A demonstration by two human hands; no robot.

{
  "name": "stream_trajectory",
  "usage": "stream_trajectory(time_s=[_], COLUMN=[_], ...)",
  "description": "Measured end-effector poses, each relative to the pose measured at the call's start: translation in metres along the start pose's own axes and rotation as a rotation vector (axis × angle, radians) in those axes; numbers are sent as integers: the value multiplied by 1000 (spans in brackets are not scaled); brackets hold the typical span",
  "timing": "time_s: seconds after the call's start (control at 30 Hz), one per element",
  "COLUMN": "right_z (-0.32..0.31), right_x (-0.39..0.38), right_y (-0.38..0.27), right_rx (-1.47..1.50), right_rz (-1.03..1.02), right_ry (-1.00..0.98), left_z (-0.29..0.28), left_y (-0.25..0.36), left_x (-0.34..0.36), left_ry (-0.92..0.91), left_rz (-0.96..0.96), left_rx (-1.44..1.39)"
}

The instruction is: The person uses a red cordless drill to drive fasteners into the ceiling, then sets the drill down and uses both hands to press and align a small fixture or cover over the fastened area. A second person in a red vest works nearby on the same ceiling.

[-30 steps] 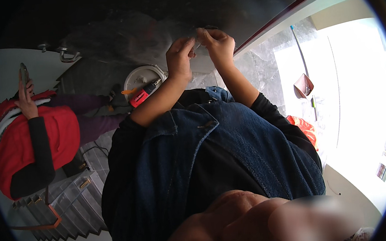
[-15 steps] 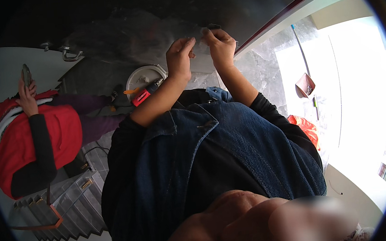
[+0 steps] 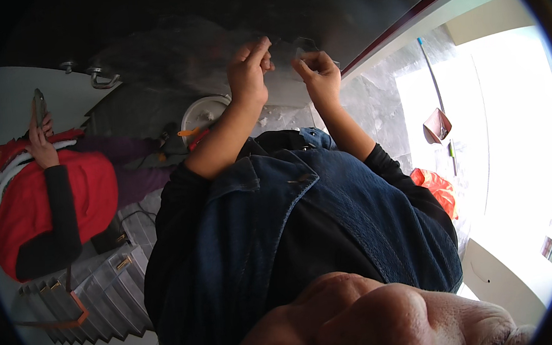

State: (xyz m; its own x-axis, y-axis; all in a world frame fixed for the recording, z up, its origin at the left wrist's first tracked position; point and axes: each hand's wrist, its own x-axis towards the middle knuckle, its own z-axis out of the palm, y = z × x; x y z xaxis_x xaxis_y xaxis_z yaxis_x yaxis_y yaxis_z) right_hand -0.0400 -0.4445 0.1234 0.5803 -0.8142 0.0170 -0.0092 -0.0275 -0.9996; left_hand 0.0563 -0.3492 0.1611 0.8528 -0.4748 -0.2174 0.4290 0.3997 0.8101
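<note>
My left hand point(image 3: 249, 72) is raised in front of a dark, glossy panel point(image 3: 168, 41). Its fingers are curled, with thumb and forefinger pressed together; whatever they pinch, if anything, is too small to make out. To its right, my right hand point(image 3: 321, 77) pinches a thin, clear piece of film point(image 3: 305, 44) between thumb and fingers. The film's faint edges stand out against the dark panel. A gap separates the two hands. Cloudy, pale patches cover the panel's lower part.
A white bucket point(image 3: 189, 119) with an orange-handled tool point(image 3: 187, 133) stands below my left forearm. At left, a person in a red vest point(image 3: 87, 200) holds a phone point(image 3: 39, 108). Stairs point(image 3: 104, 293) descend behind them. A metal handle point(image 3: 101, 80) sits left; a long-handled dustpan point(image 3: 438, 126) lies right.
My left hand has moved up and slightly left, my right hand slightly down and right, widening the gap. More of the clear film shows. My left forearm now covers most of the red tool.
</note>
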Motion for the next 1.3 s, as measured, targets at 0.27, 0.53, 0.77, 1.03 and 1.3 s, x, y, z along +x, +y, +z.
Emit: stream_trajectory(time_s=[0.27, 0.53, 0.77, 1.03, 1.3], right_z=[3, 2, 1, 7, 8], right_x=[-4, -6, -11, -22, -21], right_y=[3, -15, -53, -64, -63], right_rx=[-20, 74, 434, 149, -28], right_rz=[-41, -67, 49, -245, -463], right_ry=[-133, -190, -433, -538, -371], left_z=[3, -5, -21, -35, -37], left_y=[29, 30, 26, 29, 37], left_x=[5, -3, -15, -12, -14], left_ry=[-2, -162, -255, -269, -327], left_rz=[250, 222, 412, 1006, 1195], left_rx=[92, 217, 588, 932, 1049])
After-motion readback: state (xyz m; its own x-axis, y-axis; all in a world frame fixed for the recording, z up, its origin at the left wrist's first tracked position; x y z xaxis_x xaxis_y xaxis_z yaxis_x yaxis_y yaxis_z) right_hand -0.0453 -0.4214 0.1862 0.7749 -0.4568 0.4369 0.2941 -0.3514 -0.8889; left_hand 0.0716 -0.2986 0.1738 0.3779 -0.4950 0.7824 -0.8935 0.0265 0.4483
